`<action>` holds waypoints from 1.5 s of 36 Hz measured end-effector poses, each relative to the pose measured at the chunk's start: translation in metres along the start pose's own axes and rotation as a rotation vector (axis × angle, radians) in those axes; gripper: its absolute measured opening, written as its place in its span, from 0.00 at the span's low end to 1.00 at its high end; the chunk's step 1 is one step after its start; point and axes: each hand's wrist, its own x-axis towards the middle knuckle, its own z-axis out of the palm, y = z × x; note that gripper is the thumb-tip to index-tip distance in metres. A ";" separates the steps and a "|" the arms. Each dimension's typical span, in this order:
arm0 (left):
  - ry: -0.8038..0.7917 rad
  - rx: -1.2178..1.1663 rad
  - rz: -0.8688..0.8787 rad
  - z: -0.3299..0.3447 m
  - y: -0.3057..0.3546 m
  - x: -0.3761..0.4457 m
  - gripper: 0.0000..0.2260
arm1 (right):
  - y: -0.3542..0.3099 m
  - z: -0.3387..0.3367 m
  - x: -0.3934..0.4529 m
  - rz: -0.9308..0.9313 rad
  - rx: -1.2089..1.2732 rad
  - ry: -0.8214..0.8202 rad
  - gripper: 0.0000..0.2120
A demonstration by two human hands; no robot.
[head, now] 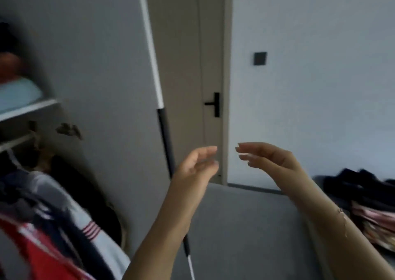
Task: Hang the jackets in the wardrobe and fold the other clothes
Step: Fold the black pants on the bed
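Beside the open wardrobe (30, 113), both hands hang in mid-air holding nothing: the left hand (197, 166) and the right hand (265, 158) have relaxed, loosely straight fingers, fingertips facing each other. Jackets (53, 215) already hang inside the wardrobe, left of both hands. The remaining pile of clothes (363, 198) lies well away from the wardrobe, past the right hand, which is probably the nearer one to reach it.

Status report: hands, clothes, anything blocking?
Left hand, right hand open, empty. Jackets hanging in wardrobe. Clothes pile unfolded at right. Nothing blocking.
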 end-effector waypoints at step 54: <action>-1.345 0.865 0.364 0.954 -0.650 0.102 0.29 | 0.612 -0.702 -0.265 1.131 -0.191 1.309 0.12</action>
